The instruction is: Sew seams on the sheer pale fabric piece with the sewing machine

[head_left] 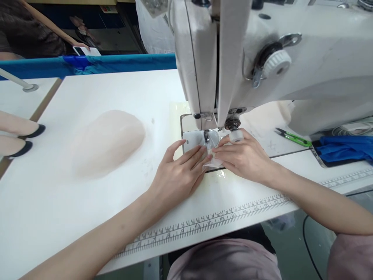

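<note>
A small piece of thin, sheer whitish fabric (215, 162) lies at the needle area of the sewing machine (204, 70), just in front of the presser foot (206, 137). My left hand (182, 173) rests flat with fingers stretched and thumb spread, its fingertips touching the fabric's left side. From the other side, my right hand (246, 158) has its fingers closed together at the fabric's right edge, partly behind a white knob on the machine. Both hands cover much of the piece. The metal needle plate (189, 140) shows beside my left fingers.
A sheer beige fabric piece (113, 144) lies on the white table to the left. Green-handled thread snips (294, 138) and blue cloth (344, 147) are at right. A printed ruler (201, 225) runs along the front edge. Beyond the table, another person's hand holds a phone (87, 51).
</note>
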Available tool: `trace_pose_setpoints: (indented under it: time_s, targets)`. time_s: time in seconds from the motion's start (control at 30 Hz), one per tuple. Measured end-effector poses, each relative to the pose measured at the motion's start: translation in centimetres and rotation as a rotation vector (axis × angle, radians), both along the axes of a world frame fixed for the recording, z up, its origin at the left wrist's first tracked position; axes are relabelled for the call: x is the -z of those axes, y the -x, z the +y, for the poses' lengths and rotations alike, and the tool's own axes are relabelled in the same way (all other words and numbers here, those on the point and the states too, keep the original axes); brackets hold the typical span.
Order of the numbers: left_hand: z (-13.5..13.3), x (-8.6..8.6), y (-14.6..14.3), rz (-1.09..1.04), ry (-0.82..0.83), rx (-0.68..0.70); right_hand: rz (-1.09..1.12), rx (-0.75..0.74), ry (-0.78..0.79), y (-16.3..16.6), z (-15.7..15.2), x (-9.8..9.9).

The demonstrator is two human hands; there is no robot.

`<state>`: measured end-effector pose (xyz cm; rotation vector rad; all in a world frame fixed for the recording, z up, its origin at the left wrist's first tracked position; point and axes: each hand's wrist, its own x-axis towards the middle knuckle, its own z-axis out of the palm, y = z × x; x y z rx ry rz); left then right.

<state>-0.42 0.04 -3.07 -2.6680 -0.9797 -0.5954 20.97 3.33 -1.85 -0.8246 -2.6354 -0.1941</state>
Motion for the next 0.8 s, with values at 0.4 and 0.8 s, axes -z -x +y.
trace_pose_setpoints:
  time_s: [0.4,0.8]
  targets:
    - [1.8,0.5,-0.2,-0.006,-0.009,-0.064,0.051,0.057,-0.085,0.2,2.0,1.8]
    - [1.3,-2.0,-0.1,-0.09,0.415,-0.291,0.259,0.065,-0.05,0.4,1.5,1.9]
